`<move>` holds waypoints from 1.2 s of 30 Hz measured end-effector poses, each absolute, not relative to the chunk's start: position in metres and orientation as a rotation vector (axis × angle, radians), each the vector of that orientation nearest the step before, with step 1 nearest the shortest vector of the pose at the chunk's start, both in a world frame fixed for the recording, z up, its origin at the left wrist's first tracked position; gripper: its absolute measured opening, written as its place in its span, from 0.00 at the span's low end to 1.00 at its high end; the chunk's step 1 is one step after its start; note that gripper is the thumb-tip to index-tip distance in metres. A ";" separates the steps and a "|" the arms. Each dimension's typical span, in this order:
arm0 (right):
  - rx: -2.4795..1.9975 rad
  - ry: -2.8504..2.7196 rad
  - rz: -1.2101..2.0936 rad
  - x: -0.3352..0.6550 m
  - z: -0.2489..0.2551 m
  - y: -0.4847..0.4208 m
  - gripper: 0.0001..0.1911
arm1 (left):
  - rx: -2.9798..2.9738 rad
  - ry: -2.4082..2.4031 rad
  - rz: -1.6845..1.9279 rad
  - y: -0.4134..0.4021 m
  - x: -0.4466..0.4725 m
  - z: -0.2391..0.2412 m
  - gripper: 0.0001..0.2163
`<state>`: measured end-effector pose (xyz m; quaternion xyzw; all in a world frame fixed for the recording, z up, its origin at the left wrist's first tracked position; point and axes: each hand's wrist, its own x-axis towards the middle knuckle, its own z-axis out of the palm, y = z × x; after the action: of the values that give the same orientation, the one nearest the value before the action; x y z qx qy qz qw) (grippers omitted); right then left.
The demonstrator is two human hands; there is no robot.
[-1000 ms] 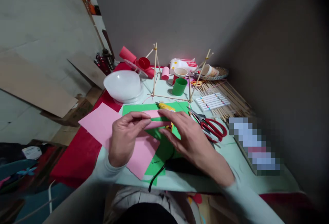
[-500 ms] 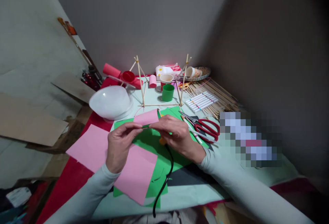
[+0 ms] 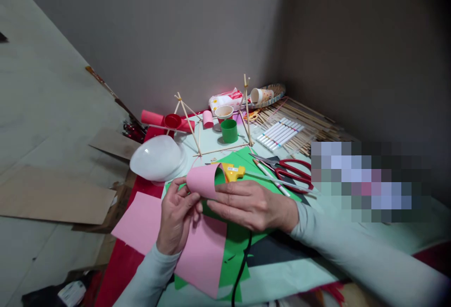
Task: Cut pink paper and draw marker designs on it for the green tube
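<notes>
Both hands hold a small pink paper strip [image 3: 203, 180] curled into an open tube above the table. My left hand [image 3: 177, 218] pinches its lower left edge with thumb and fingers. My right hand [image 3: 251, 204] presses its fingers along the tube's lower right side. Under the hands lie a pink sheet [image 3: 200, 255] and a green sheet [image 3: 239, 246]. A yellow glue gun [image 3: 232, 172] rests on the green sheet just behind the tube, its black cord [image 3: 243, 269] trailing toward me.
Red-handled scissors [image 3: 291, 174] and a pencil lie right of the glue gun. Behind stand a stick frame [image 3: 197, 133], a green cup [image 3: 229, 131], a white dome [image 3: 157, 158], markers [image 3: 280, 133], skewers and paper cups. Cardboard [image 3: 52, 194] lies on the floor at left.
The flat pink strip has been rolled into a curved tube between both hands. The view has swung to the right and the glue gun has come into sight behind it.
</notes>
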<state>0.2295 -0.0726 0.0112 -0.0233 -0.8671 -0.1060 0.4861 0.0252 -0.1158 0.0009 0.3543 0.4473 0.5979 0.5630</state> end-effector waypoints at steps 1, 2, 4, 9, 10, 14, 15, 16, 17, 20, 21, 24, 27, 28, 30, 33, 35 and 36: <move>-0.049 -2.112 -0.258 0.230 0.011 -0.073 0.14 | 0.824 1.047 1.403 -0.116 0.025 0.001 0.17; -0.045 -2.113 -0.253 0.230 0.011 -0.073 0.15 | 0.813 1.040 1.399 -0.117 0.024 0.002 0.16; -0.057 -2.110 -0.231 0.231 0.010 -0.073 0.15 | 0.787 1.030 1.394 -0.117 0.022 0.001 0.16; -0.147 -2.093 -0.077 0.227 0.008 -0.075 0.12 | 0.729 1.020 1.376 -0.116 0.022 -0.002 0.16; -0.178 -2.068 -0.018 0.226 0.007 -0.076 0.12 | 0.716 1.019 1.376 -0.115 0.023 -0.002 0.16; -0.426 -1.900 0.170 0.225 0.012 -0.081 0.27 | 0.657 1.023 1.375 -0.115 0.028 0.001 0.18; -0.484 -1.872 0.206 0.226 0.015 -0.082 0.31 | 0.643 1.027 1.371 -0.116 0.028 0.002 0.18; -0.526 -1.859 0.256 0.227 0.018 -0.083 0.34 | 0.633 1.031 1.365 -0.116 0.029 0.003 0.19; -0.557 -1.856 0.328 0.229 0.021 -0.084 0.35 | 0.626 1.038 1.356 -0.116 0.029 0.004 0.20; -0.651 -1.880 0.613 0.231 0.027 -0.084 0.26 | 0.626 1.066 1.309 -0.118 0.030 0.005 0.19; -0.692 -1.886 0.680 0.231 0.028 -0.084 0.22 | 0.632 1.079 1.291 -0.119 0.030 0.005 0.19; -0.812 -1.894 0.713 0.230 0.024 -0.082 0.16 | 0.654 1.118 1.238 -0.123 0.031 0.005 0.17; -0.823 -1.942 0.586 0.230 0.017 -0.078 0.15 | 0.674 1.140 1.217 -0.127 0.033 0.006 0.17; -0.803 -1.963 0.535 0.231 0.014 -0.077 0.15 | 0.678 1.144 1.217 -0.128 0.034 0.007 0.17; -0.762 -1.987 0.440 0.231 0.011 -0.076 0.16 | 0.685 1.147 1.222 -0.129 0.035 0.008 0.16; -0.717 -1.997 0.367 0.231 0.009 -0.076 0.17 | 0.694 1.146 1.217 -0.130 0.036 0.009 0.16; -0.700 -1.987 0.360 0.231 0.009 -0.077 0.18 | 0.700 1.144 1.212 -0.131 0.036 0.009 0.15; -0.695 -1.971 0.367 0.230 0.009 -0.078 0.18 | 0.705 1.141 1.207 -0.132 0.037 0.009 0.15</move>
<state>0.2300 -0.0782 0.0091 -0.2860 -0.8108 0.1508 0.4878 0.0369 -0.1315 0.0086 0.3065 0.4964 0.5250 0.6197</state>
